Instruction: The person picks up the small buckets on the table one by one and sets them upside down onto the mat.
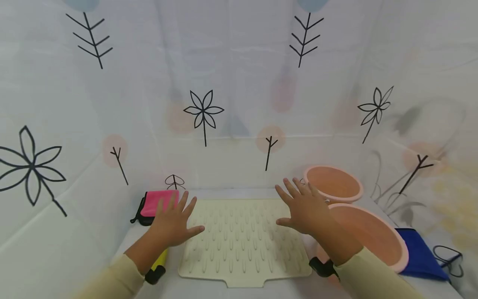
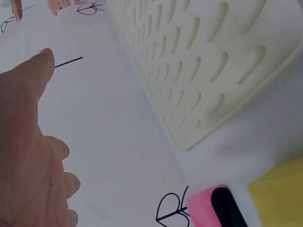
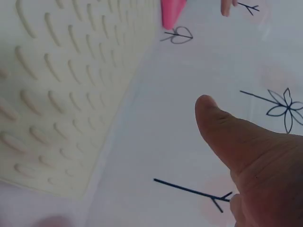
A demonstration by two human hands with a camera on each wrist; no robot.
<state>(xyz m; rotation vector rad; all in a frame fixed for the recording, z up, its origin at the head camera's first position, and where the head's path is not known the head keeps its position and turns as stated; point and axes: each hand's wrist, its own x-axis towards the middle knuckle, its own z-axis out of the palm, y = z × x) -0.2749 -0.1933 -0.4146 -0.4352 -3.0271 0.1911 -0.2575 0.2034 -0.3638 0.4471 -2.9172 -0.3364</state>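
My left hand (image 1: 169, 224) is raised with fingers spread, at the left edge of a cream ridged drying mat (image 1: 244, 241). It holds nothing and overlaps a pink item with black edging (image 1: 157, 201) in the head view. On the other side, my right hand (image 1: 304, 207) also hovers with spread fingers, over the mat's right edge and in front of the peach bowls. Its thumb (image 3: 208, 111) points out beside the ridged mat in the right wrist view. Under the left wrist a yellow thing (image 1: 160, 259) shows partly.
A peach bowl (image 1: 334, 182) stands at the back right, with a larger peach bowl (image 1: 369, 236) in front of it. A flat blue item (image 1: 425, 255) lies to their right. A white patterned curtain (image 1: 239, 83) hangs behind the white table surface.
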